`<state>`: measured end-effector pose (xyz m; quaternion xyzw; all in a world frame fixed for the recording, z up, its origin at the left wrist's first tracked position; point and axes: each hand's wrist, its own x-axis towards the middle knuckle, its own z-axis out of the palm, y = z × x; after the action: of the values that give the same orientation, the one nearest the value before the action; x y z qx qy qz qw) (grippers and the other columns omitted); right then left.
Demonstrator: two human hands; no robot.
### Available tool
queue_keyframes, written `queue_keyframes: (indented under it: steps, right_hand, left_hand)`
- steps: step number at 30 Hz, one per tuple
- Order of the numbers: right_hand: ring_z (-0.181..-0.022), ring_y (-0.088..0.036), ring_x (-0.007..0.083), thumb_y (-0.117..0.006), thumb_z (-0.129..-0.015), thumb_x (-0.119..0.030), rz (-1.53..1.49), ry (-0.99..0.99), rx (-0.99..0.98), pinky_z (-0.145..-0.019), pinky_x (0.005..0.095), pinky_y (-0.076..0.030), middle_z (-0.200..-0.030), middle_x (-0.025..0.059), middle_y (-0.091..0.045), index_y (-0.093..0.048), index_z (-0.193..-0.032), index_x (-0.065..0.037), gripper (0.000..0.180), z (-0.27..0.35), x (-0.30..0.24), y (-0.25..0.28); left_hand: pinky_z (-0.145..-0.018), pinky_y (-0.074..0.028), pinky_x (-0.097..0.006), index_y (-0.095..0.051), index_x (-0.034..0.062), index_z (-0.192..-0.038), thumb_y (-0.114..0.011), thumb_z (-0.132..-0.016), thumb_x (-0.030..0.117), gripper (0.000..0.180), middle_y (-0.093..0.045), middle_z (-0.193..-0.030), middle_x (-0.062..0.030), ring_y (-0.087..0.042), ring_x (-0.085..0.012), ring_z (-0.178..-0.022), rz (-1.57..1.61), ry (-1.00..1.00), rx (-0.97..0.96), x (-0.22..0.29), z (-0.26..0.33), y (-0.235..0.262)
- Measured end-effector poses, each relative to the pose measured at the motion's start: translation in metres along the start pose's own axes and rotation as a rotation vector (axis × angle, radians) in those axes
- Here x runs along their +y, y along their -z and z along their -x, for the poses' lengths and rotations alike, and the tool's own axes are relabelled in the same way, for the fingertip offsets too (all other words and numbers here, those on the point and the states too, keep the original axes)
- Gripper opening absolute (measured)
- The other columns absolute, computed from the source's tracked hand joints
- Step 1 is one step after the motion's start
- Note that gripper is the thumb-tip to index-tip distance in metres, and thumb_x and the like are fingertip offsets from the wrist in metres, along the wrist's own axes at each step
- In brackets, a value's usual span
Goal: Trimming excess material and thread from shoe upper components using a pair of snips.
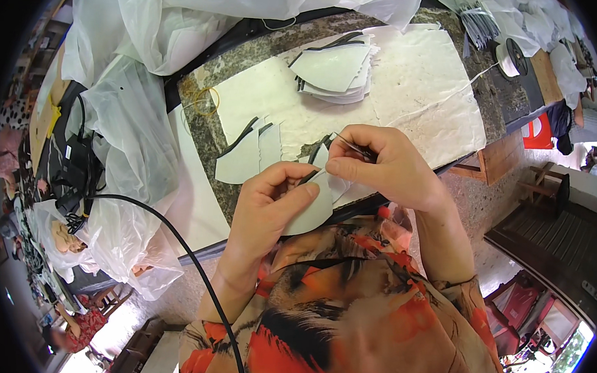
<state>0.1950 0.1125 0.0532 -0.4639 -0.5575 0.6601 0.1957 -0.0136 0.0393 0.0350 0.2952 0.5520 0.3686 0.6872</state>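
Over the table's near edge, my left hand (272,200) is closed on a pale, curved cut piece (313,209) of sheet material with a dark strip along its upper edge. My right hand (378,161) is pinched at the upper corner of that piece, thumb against forefinger. A slim dark tool (358,147) with a thin shiny end lies within the right hand's fingers; its kind is hard to make out. Just beyond the left hand lie more pale pieces (248,155) with dark edging. Farther back, a stack of similar pieces (336,66) rests on white paper (421,85).
A white spool (510,58) with its thread drawn out stands at the right. Clear plastic bags (130,121) heap along the left and back. A black cable (179,236) runs past my left forearm. A yellow ring (206,102) lies left of the paper.
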Motion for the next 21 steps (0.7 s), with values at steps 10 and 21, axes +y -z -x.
queue_keyframes:
  steps: [10, 21]
  right_hand:
    - [-0.071, -0.044, 0.0042, -0.071, -0.092, -0.018, -0.078, -0.008, 0.115, -0.063, 0.0237, -0.041, -0.075, -0.005, -0.054, -0.064, -0.089, 0.0, 0.019, 0.0, 0.015, -0.009]
    - [-0.071, -0.048, 0.0021, -0.071, -0.092, -0.016, -0.34, -0.11, 0.106, -0.062, 0.0203, -0.039, -0.078, -0.007, -0.056, -0.066, -0.089, -0.003, 0.014, 0.006, 0.022, -0.017]
  left_hand:
    - [-0.071, -0.047, -0.02, -0.07, -0.0008, -0.115, -0.072, -0.095, 0.003, 0.021, -0.066, -0.089, 0.0034, -0.058, -0.0023, -0.081, 0.113, 0.037, -0.031, 0.001, 0.001, -0.002]
    - [-0.076, -0.05, -0.022, -0.07, 0.001, -0.115, -0.07, -0.097, 0.004, 0.019, -0.067, -0.099, 0.0002, -0.062, -0.0061, -0.087, 0.186, -0.015, -0.051, 0.0, 0.005, -0.008]
